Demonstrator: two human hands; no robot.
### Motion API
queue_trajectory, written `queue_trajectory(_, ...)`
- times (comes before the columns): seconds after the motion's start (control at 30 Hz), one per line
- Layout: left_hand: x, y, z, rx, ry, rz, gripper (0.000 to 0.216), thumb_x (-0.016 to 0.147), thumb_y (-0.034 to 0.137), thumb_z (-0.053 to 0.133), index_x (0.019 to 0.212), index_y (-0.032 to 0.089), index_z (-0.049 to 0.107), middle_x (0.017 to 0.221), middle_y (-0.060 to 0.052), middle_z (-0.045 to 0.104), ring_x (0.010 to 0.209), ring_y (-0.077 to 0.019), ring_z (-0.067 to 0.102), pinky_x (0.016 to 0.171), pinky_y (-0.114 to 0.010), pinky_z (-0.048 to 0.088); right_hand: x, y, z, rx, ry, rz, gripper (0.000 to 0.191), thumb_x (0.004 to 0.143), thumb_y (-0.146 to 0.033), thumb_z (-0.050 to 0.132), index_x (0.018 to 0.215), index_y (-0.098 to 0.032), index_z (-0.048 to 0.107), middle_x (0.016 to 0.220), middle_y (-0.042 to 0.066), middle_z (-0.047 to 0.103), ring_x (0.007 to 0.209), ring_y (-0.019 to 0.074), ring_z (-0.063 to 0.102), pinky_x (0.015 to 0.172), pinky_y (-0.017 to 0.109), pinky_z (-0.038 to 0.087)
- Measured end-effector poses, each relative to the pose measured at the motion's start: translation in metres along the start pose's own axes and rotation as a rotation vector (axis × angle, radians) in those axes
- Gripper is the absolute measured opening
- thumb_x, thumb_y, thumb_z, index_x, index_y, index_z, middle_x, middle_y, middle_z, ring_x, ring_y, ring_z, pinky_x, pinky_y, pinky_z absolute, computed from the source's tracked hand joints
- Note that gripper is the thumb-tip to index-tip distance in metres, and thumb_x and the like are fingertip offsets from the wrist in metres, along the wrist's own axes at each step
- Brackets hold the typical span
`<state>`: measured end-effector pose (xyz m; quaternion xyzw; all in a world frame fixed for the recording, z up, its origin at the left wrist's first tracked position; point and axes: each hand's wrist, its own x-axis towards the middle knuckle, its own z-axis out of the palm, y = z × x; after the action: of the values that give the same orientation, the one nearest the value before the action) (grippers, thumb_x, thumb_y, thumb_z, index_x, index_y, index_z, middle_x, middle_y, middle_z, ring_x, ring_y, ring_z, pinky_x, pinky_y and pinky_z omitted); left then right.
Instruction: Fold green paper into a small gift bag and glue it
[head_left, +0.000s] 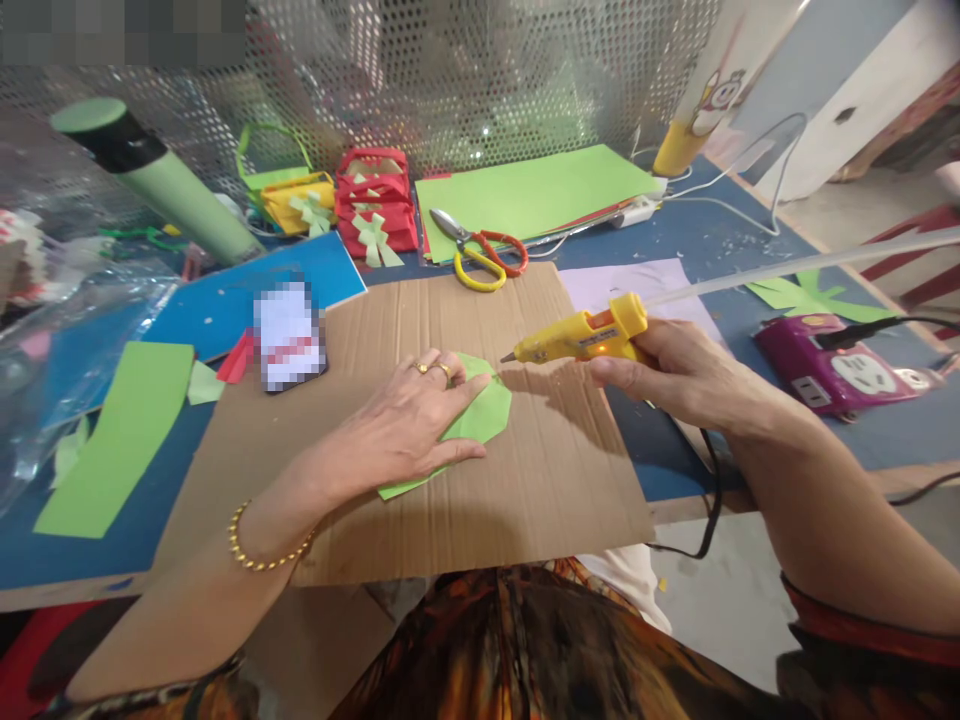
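Note:
My left hand (420, 415) lies spread over a folded piece of green paper (491, 410), pressing it against the cardboard sheet (525, 500). Thumb and index finger are stretched out and apart; the hand covers much of the paper. In my right hand (675, 375) is a yellow hot glue gun (581, 335), gripped by its handle. A small orange light glows on its side, and a long translucent glue stick (795, 268) juts from its back. The nozzle points left, just above the paper's upper right edge.
Scissors (480, 260), green paper sheets (532, 195) and small red paper bags (375, 205) lie behind the cardboard. A phone (290, 335) and green strip (116, 435) are left. A purple power strip (840, 365) sits right; a green bottle (161, 180) leans back left.

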<state>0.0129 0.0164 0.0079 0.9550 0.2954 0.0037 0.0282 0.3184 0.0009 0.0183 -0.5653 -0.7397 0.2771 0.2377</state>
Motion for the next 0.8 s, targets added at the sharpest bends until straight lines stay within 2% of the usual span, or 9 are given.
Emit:
queue_trajectory(0.1,0.0,-0.001,0.001,0.0,0.006,-0.015,0.062,0.099,0.054,0.057,0.148,0.018,0.047,0.123,-0.013,0.057,0.114,-0.0296,0.053,0.097,-0.045,0.047,0.0,-0.001,-0.001,-0.027,-0.029,0.014,0.049,0.086,-0.068,0.051,0.074,-0.021,0.055,0.06,-0.001,0.043,0.057,0.0139,0.037,0.055,0.033,0.027)
queue_trajectory(0.2,0.001,-0.001,0.001,0.018,0.019,0.003,0.065,0.099,0.051,0.058,0.154,0.021,0.042,0.122,-0.012,0.057,0.112,-0.0282,0.052,0.097,-0.044,0.045,-0.001,-0.002,-0.002,-0.029,-0.029,0.002,0.049,0.087,-0.069,0.049,0.075,-0.022,0.055,0.059,-0.002,0.041,0.057,0.0138,0.036,0.054,0.032,0.027)
queue_trajectory(0.4,0.003,0.003,-0.003,0.092,-0.01,0.029,0.056,0.099,0.054,0.058,0.142,0.019,0.056,0.117,-0.013,0.058,0.107,-0.0297,0.053,0.094,-0.045,0.047,-0.001,0.0,0.0,-0.048,-0.03,0.05,0.051,0.085,-0.071,0.049,0.074,-0.021,0.055,0.058,-0.002,0.042,0.056,0.0135,0.035,0.053,0.032,0.026)
queue_trajectory(0.57,0.006,0.005,-0.002,0.157,-0.01,0.028,0.064,0.094,0.063,0.061,0.14,0.018,0.057,0.118,-0.014,0.06,0.106,-0.0305,0.055,0.091,-0.044,0.047,0.0,-0.002,-0.002,-0.061,-0.008,0.044,0.049,0.084,-0.07,0.051,0.068,-0.023,0.051,0.057,-0.002,0.043,0.055,0.0129,0.036,0.053,0.032,0.027)
queue_trajectory(0.8,0.003,-0.002,0.004,-0.004,0.08,-0.014,0.063,0.098,0.06,0.057,0.142,0.015,0.054,0.12,-0.013,0.061,0.113,-0.0281,0.056,0.097,-0.043,0.048,0.0,0.008,-0.002,0.01,0.033,-0.017,0.046,0.088,-0.065,0.055,0.069,-0.023,0.057,0.058,0.0,0.046,0.056,0.0147,0.04,0.053,0.031,0.028)
